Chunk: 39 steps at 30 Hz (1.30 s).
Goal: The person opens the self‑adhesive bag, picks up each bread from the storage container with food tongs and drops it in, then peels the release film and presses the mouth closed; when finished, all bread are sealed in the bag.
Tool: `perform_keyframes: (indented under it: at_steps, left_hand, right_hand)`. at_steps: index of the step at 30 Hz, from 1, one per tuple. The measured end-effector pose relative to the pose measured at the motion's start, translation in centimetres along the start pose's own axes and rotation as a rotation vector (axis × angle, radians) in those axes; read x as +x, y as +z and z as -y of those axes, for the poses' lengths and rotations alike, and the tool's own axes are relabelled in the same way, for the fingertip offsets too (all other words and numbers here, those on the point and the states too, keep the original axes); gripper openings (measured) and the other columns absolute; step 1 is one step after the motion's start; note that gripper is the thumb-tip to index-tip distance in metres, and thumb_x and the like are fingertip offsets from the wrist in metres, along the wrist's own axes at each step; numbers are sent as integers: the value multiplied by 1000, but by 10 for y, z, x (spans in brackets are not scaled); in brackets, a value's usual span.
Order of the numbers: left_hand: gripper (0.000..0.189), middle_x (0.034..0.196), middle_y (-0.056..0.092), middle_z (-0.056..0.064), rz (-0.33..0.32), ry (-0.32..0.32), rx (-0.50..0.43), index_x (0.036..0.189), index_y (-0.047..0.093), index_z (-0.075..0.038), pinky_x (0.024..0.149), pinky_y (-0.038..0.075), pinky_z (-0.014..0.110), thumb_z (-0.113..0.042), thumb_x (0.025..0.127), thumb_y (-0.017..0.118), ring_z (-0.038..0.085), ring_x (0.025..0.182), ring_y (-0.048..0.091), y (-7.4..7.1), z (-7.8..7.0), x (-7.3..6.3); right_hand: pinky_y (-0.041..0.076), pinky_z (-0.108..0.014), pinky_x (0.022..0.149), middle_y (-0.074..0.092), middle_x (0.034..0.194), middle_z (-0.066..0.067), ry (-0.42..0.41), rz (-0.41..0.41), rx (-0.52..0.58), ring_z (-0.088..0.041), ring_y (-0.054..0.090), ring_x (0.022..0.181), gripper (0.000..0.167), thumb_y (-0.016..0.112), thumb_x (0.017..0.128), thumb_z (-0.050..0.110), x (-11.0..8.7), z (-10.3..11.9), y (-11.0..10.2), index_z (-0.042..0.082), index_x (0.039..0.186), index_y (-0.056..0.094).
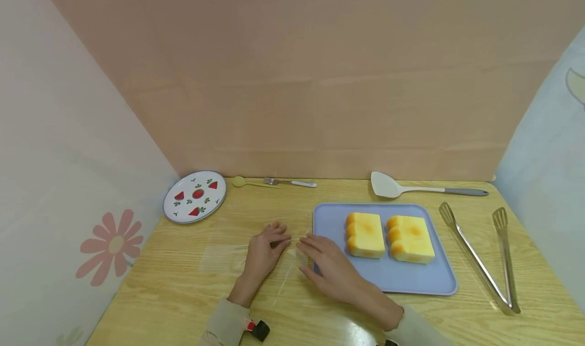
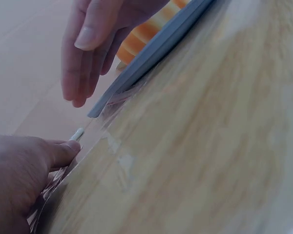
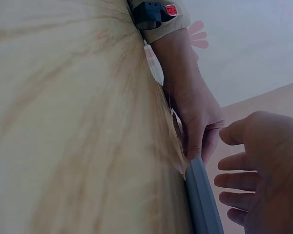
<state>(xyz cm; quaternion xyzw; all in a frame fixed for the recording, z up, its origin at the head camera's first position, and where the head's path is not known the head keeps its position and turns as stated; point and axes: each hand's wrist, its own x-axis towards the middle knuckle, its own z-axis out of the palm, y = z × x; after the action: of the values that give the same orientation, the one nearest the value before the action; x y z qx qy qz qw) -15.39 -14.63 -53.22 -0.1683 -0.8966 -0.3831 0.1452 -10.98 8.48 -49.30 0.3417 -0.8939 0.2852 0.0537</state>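
Note:
On the table, a thin piece of clear plastic film lies mostly flat, slightly raised and crinkled near the hands; whether it is a bag I cannot tell. My left hand is at the film, its thumb and index finger close together, pinching it. Just across from it, my right hand hovers by the left edge of the blue tray, fingers extended and holding nothing. In the right wrist view the right hand has its fingers spread. Two bread slices, a left slice and a right slice, lie on the tray.
At the back left is a plate with watermelon patterns. A yellow spoon and a fork lie along the back wall. Behind the tray rests a white spatula; metal tongs lie spread to its right.

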Motion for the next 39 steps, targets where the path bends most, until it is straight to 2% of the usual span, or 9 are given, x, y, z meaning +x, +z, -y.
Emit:
perform_keyframes:
  at_steps: [6, 10, 19, 26, 30, 33, 37, 39]
  left_hand:
    - [9, 124, 81, 16, -26, 12, 8, 100, 88, -3, 117, 50, 58, -5, 91, 90, 41, 131, 72, 1, 0, -1]
    - [8, 120, 82, 13, -54, -16, -24, 100, 88, -4, 117, 51, 58, -5, 92, 89, 39, 130, 73, 2, 2, -1]
    - [9, 116, 84, 11, -115, -71, -138, 103, 87, -4, 115, 53, 59, -4, 94, 87, 39, 125, 75, 1, 1, 0]
    - [10, 116, 84, 11, -186, -96, -221, 107, 85, -3, 101, 64, 47, -5, 97, 85, 36, 116, 80, 2, 2, 0]
    - [11, 118, 83, 13, -250, -99, -314, 110, 83, -1, 98, 64, 42, -4, 99, 82, 37, 116, 80, 2, 3, 0]
    - [12, 119, 83, 14, -293, -99, -393, 112, 82, 0, 98, 63, 33, -2, 101, 80, 38, 118, 78, 2, 1, 1]
    - [11, 118, 83, 15, -329, -96, -457, 113, 81, 0, 97, 60, 21, -4, 103, 78, 38, 118, 78, 2, -1, 1]
    - [11, 118, 83, 15, -334, -96, -478, 113, 81, -1, 98, 60, 20, -5, 104, 77, 39, 119, 77, 2, -1, 1]
  right_hand:
    - [34, -65, 129, 60, 160, -22, -2, 65, -12, -45, 46, 157, 52, 74, 108, 23, -2, -4, 2, -3, 151, 64]
    - [32, -66, 130, 59, 161, -19, -24, 98, -45, -45, 42, 160, 54, 73, 108, 27, -4, -7, 4, 1, 154, 62]
    - [32, -71, 127, 62, 160, -15, -45, 81, -68, -43, 41, 160, 58, 75, 106, 31, -8, -14, 12, 4, 156, 61]
    - [31, -72, 127, 61, 160, -13, -37, 68, -86, -43, 41, 160, 58, 75, 106, 33, -9, -13, 13, 4, 155, 63]
    - [33, -72, 126, 62, 160, -16, -40, 67, -105, -44, 41, 160, 55, 71, 109, 34, -10, -10, 11, 3, 153, 64]
    - [34, -71, 126, 62, 159, -17, -35, 74, -112, -43, 41, 160, 53, 66, 112, 35, -10, -7, 10, 2, 153, 64]
    - [35, -70, 125, 63, 157, -18, -27, 73, -105, -44, 42, 159, 50, 62, 114, 35, -11, -5, 9, 1, 152, 64]
    - [35, -70, 125, 64, 156, -19, -26, 68, -101, -44, 42, 159, 49, 61, 115, 33, -11, -4, 9, 1, 151, 65]
